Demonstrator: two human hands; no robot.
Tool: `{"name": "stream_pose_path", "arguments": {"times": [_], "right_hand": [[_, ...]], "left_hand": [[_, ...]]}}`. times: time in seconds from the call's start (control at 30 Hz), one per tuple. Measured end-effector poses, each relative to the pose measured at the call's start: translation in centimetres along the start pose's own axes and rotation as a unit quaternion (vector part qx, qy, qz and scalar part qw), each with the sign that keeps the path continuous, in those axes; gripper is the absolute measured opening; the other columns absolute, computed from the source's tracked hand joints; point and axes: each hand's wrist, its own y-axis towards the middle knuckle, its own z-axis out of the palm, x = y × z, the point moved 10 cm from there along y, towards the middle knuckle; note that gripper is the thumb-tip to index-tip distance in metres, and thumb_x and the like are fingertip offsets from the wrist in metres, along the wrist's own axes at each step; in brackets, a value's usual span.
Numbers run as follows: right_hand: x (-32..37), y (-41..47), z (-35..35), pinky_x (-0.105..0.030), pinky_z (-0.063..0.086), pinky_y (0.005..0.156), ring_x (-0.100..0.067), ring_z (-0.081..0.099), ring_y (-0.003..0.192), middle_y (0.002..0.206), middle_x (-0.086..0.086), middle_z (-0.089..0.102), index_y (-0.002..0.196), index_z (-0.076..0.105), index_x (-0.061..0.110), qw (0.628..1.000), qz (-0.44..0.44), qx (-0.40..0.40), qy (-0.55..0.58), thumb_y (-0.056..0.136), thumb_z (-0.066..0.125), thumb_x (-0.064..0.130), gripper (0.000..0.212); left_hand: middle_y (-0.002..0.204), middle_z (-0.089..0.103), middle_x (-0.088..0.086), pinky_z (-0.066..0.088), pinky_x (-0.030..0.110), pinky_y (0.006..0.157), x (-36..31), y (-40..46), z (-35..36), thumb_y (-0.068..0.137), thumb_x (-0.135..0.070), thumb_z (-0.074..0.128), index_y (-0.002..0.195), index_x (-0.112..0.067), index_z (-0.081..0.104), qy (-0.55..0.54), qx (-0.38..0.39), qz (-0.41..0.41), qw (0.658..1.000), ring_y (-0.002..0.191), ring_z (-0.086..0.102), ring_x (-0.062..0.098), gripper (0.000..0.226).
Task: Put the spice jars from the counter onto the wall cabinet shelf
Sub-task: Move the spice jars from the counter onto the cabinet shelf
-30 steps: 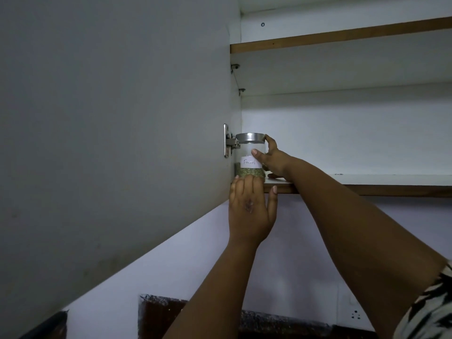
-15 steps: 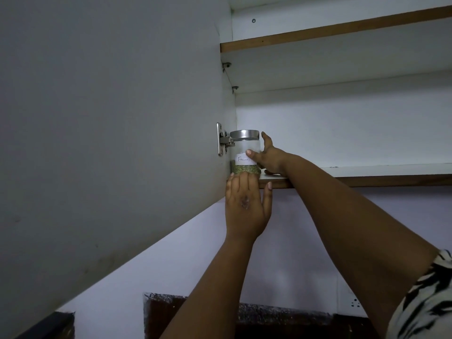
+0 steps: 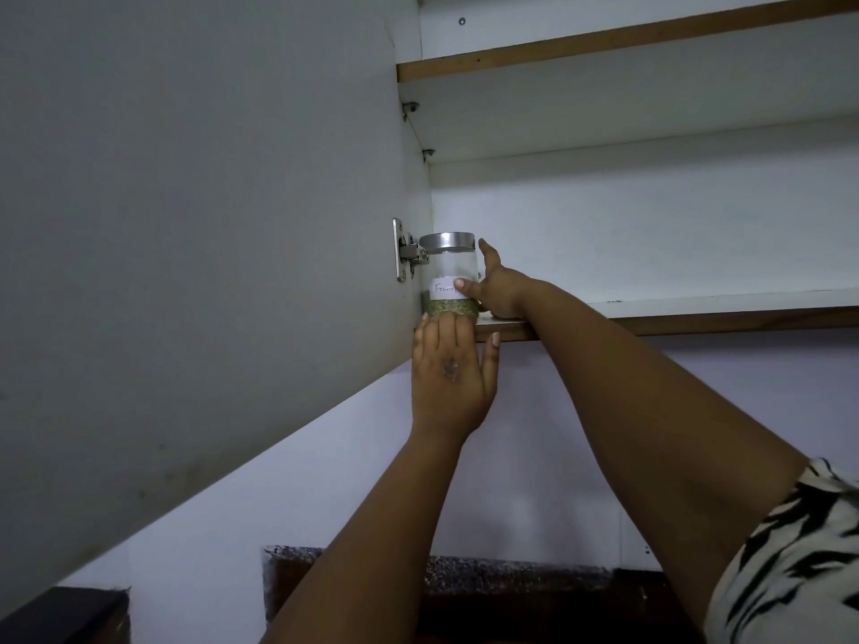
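A glass spice jar [image 3: 448, 267] with a steel lid, a white handwritten label and green spice at the bottom stands upright at the far left end of the wall cabinet shelf [image 3: 697, 313]. My right hand [image 3: 499, 292] holds it from the right, with the thumb across the label and a finger up along its side. My left hand [image 3: 448, 378] is flat against the shelf's front edge just below the jar. Its fingers are straight and the fingertips reach the jar's base.
The open white cabinet door [image 3: 186, 225] fills the left, and its metal hinge [image 3: 406, 255] sits right beside the jar. A second shelf [image 3: 604, 39] runs above. Dark counter edge [image 3: 511, 578] and a wall socket [image 3: 646, 548] lie far below.
The jar stays at the left end of the shelf. My right forefinger has straightened up beside it. My left hand stays under the shelf edge, and the view has shifted slightly.
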Motion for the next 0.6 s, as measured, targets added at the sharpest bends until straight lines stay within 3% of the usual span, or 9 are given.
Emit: {"name": "stream_pose_path", "arguments": {"times": [0.13,0.23,0.37,0.43,0.53,0.6], "right_hand": [[-0.3,-0.5,0.1,-0.037,0.033,0.106,-0.034,0.049,0.128,0.147,-0.02,0.043,0.153,-0.019,0.023,0.999,0.011,-0.002,-0.046,0.097,0.054,0.039,0.093],[-0.3,-2.1,0.0,-0.035,0.035,0.097,-0.033,0.047,0.129,0.149,-0.019,0.04,0.153,-0.019,0.028,0.998,0.035,0.015,-0.05,0.093,0.058,0.043,0.099],[-0.9,-4.7,-0.1,-0.04,0.026,0.111,-0.033,0.035,0.14,0.157,-0.015,0.028,0.155,-0.011,0.03,0.992,0.077,0.027,-0.092,0.097,0.043,0.053,0.082],[-1.4,-5.5,-0.3,-0.044,0.027,0.112,-0.032,0.035,0.14,0.156,-0.012,0.032,0.155,0.007,0.029,0.979,0.084,0.02,-0.183,0.097,0.027,0.059,0.069],[-1.0,-7.6,-0.8,-0.04,0.04,0.093,-0.027,0.051,0.122,0.14,-0.007,0.053,0.132,0.052,0.026,0.945,0.044,-0.01,-0.323,0.095,0.01,0.054,0.063],[-0.5,-9.6,-1.4,-0.04,0.038,0.092,-0.027,0.053,0.118,0.133,-0.005,0.058,0.129,0.056,0.028,0.937,0.013,-0.06,-0.344,0.1,0.011,0.048,0.058]], "left_hand": [[0.104,0.06,0.013,0.037,0.041,0.106,-0.1,0.0,0.1,0.099,-0.035,0.041,0.106,-0.005,0.061,0.008,-0.002,0.002,1.0,0.103,0.056,0.03,0.037],[0.106,0.061,0.014,0.037,0.041,0.106,-0.2,0.2,-0.2,0.099,-0.035,0.041,0.112,-0.002,0.062,0.009,-0.009,0.005,1.0,0.105,0.055,0.03,0.041],[0.103,0.061,0.013,0.037,0.041,0.107,-0.1,0.1,-0.5,0.098,-0.032,0.044,0.109,-0.003,0.063,-0.014,-0.011,0.001,1.0,0.103,0.055,0.031,0.037],[0.1,0.061,0.013,0.038,0.042,0.106,-0.1,0.1,-0.8,0.097,-0.031,0.046,0.103,-0.003,0.063,-0.024,-0.02,0.002,0.999,0.101,0.055,0.031,0.033],[0.094,0.059,0.013,0.039,0.043,0.104,-0.1,0.3,-1.1,0.097,-0.03,0.048,0.096,-0.004,0.062,-0.019,-0.014,0.009,1.0,0.095,0.055,0.031,0.029],[0.092,0.058,0.013,0.04,0.043,0.103,-0.3,0.2,-1.2,0.097,-0.03,0.048,0.095,-0.004,0.061,-0.002,-0.005,0.021,1.0,0.093,0.054,0.031,0.029]]}}
